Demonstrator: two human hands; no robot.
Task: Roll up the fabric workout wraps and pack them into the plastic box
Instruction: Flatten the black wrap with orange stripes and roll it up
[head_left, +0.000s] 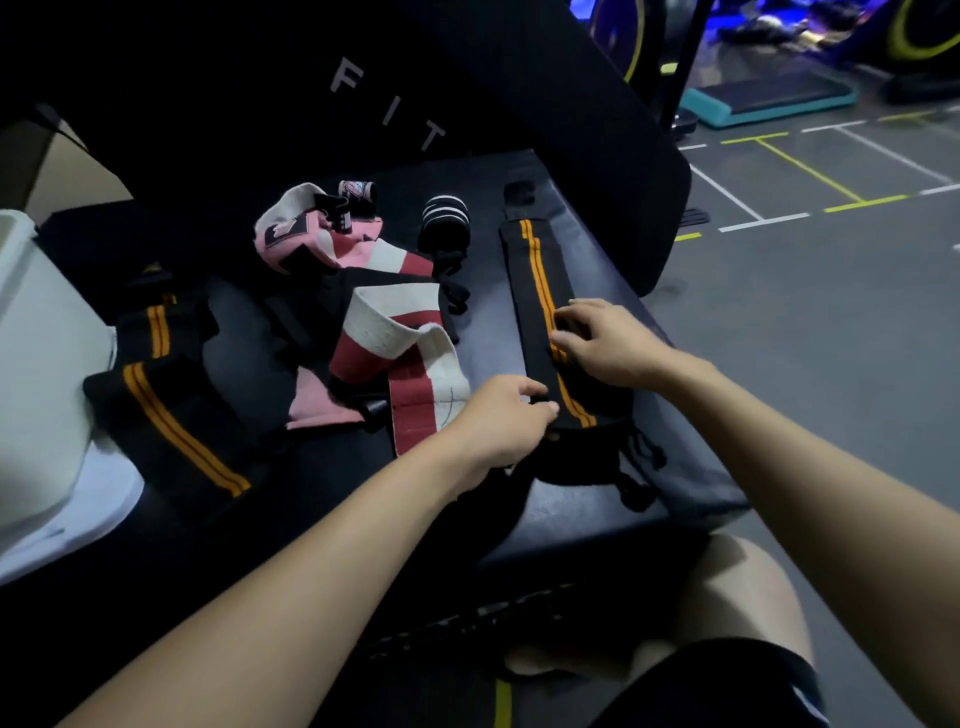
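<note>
A black wrap with two orange stripes (537, 280) lies stretched out along the right side of the black padded bench (493, 332). My left hand (501, 418) pinches its near end between thumb and fingers. My right hand (605, 343) rests on the wrap a little farther up, fingers bent onto the striped part. A second black wrap with orange stripes (166, 410) lies at the left. A tangle of pink, white and red wraps (384, 322) sits in the middle. A rolled black-and-white wrap (445, 221) stands behind it. The white plastic box (41, 374) is at the far left.
A small pink rolled wrap (357, 189) lies near the bench's upright back pad (467, 93). Grey gym floor with white and yellow lines (810, 171) spreads to the right. A teal step platform (769, 101) sits far back. My bare knee (737, 587) is below the bench edge.
</note>
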